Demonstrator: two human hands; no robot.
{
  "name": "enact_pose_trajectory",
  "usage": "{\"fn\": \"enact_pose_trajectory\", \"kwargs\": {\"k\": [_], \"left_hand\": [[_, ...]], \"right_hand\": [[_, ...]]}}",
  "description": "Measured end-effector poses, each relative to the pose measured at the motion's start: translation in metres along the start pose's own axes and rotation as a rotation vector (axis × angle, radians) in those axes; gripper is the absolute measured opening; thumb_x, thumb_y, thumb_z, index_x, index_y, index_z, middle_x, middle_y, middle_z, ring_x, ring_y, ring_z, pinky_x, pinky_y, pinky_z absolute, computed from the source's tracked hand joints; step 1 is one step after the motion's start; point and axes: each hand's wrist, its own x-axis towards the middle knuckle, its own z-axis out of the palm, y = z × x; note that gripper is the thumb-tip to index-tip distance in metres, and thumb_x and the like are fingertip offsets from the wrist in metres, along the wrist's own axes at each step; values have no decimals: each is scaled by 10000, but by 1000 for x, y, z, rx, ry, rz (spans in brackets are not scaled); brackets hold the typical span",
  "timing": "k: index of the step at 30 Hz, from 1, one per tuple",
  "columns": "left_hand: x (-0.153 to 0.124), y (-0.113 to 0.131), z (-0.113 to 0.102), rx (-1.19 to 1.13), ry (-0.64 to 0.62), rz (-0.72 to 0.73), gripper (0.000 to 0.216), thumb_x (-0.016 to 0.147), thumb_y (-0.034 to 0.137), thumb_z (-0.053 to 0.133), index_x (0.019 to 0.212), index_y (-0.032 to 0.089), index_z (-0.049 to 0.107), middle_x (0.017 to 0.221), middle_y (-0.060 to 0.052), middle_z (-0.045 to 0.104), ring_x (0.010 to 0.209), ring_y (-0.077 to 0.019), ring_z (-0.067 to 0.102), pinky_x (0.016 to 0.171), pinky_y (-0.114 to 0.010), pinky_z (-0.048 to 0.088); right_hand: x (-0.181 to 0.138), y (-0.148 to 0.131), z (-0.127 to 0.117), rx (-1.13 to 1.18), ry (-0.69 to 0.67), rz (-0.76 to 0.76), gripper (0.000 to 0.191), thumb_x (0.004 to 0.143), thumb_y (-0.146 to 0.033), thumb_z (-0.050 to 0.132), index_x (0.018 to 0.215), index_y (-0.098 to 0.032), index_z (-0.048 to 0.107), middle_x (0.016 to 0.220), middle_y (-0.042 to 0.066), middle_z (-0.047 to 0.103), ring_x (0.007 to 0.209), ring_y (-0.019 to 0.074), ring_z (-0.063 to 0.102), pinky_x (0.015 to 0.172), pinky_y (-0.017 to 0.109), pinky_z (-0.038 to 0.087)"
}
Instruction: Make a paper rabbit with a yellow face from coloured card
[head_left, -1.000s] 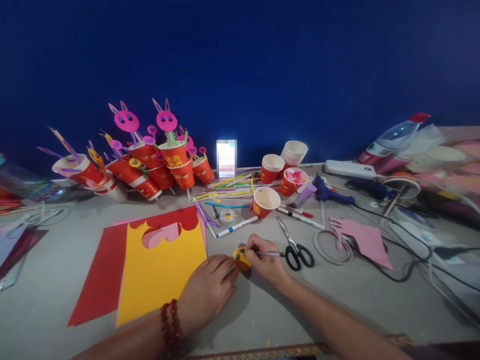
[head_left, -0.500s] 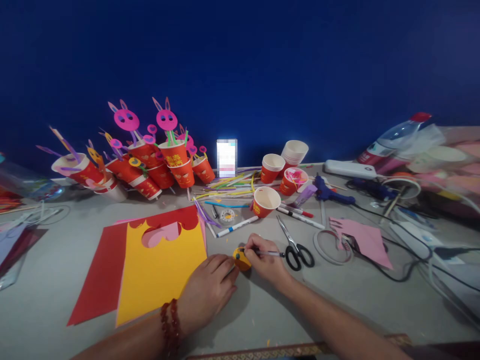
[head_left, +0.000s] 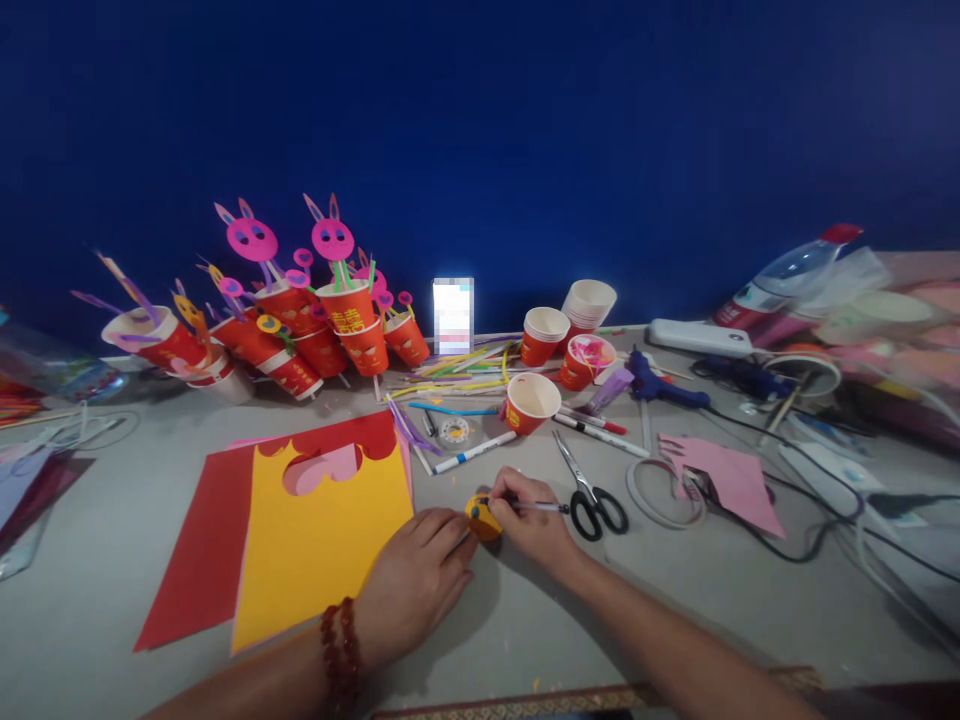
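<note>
A small yellow round paper cutout (head_left: 486, 527) with a dark blue-green spot lies on the grey table between my hands. My left hand (head_left: 420, 575) rests beside it, with its bent fingertips holding the cutout's left edge. In a closed grip, my right hand (head_left: 529, 515) has a pen (head_left: 544, 507), its tip against the upper part of the cutout. Just right of that hand lie black-handled scissors (head_left: 589, 500), blades parted. Yellow paper (head_left: 307, 560) with scalloped cut-outs sits left of my left hand, on top of red paper (head_left: 199, 560).
Decorated red paper cups (head_left: 352, 320) with pink paper faces crowd the back left. A white-barrelled marker (head_left: 474, 455), an upright paper cup (head_left: 531, 405) and loose straws lie ahead. A glue gun (head_left: 664, 385), a tape roll (head_left: 637, 490), pink paper (head_left: 739, 485) and cables cover the right.
</note>
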Motion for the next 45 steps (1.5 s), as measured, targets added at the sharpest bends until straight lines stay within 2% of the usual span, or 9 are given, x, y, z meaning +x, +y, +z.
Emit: {"fn": "enact_pose_trajectory", "kwargs": {"k": [21, 45], "left_hand": [[3, 2, -2, -16, 49, 3, 283, 897, 221, 605, 1172, 161, 578, 1171, -98, 639, 1124, -257, 564, 957, -419, 498], [1, 1, -2, -9, 34, 5, 296, 892, 209, 609, 1181, 151, 578, 1180, -91, 634, 1130, -261, 556, 982, -418, 487]], "right_hand": [[0, 3, 2, -24, 9, -20, 129, 737, -161, 494, 622, -219, 484, 562, -36, 517, 527, 129, 458, 526, 243, 347], [0, 1, 1, -64, -7, -33, 119, 745, -165, 489, 636, -211, 497, 563, -38, 526, 523, 124, 468, 528, 234, 346]]}}
